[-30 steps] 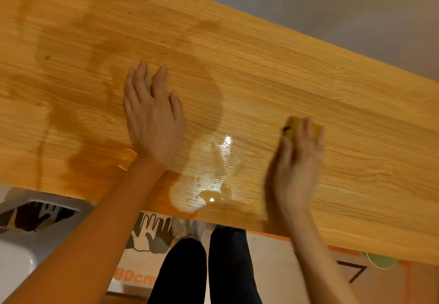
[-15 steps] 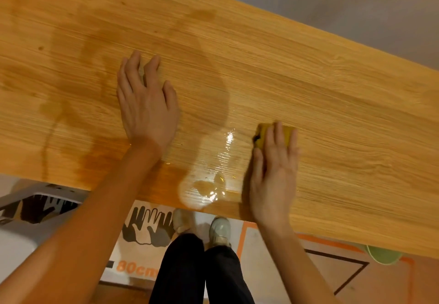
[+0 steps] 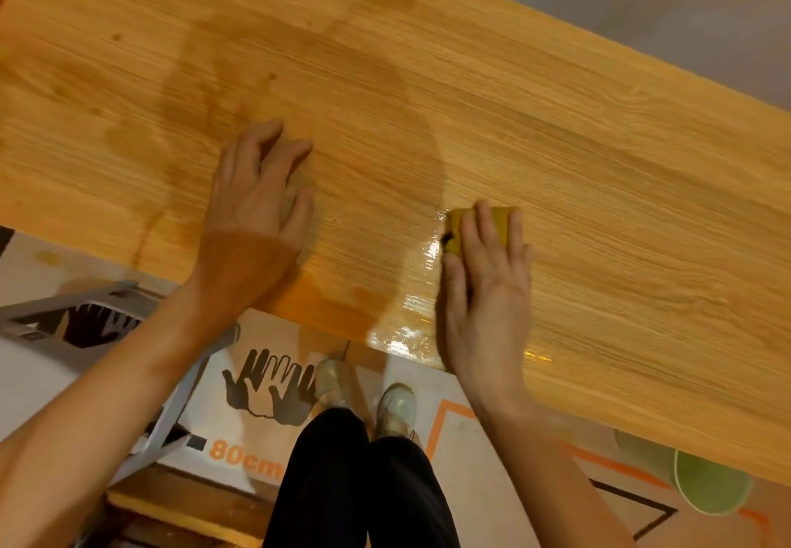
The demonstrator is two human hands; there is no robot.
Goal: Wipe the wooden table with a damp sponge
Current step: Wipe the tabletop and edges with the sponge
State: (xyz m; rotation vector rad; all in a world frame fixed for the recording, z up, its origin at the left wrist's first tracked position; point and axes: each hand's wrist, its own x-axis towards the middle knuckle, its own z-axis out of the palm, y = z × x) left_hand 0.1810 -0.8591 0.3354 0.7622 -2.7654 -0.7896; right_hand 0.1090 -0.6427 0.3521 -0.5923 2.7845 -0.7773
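Your right hand lies palm-down on the wooden tabletop, its straight fingers pressing a yellow sponge flat against the wood; the grip is open, nothing curled round the sponge, whose far edge and a dark left corner show past your fingertips; the sponge sits near the tabletop's near edge, with the heel of your hand just at that edge. Your left hand rests flat on the tabletop to the left, fingers spread and relaxed, holding nothing, its wrist crossing the near edge. Between the two hands a glossy wet patch runs from the sponge down to the near edge; darker damp streaks spread across the wood beyond your left hand. To the right of the sponge the wood runs bare and dry toward the far edge, which slants across the upper right. Below the near edge lie your dark trousers, pale shoes, a floor mat printed with hand outlines, and a green cup.
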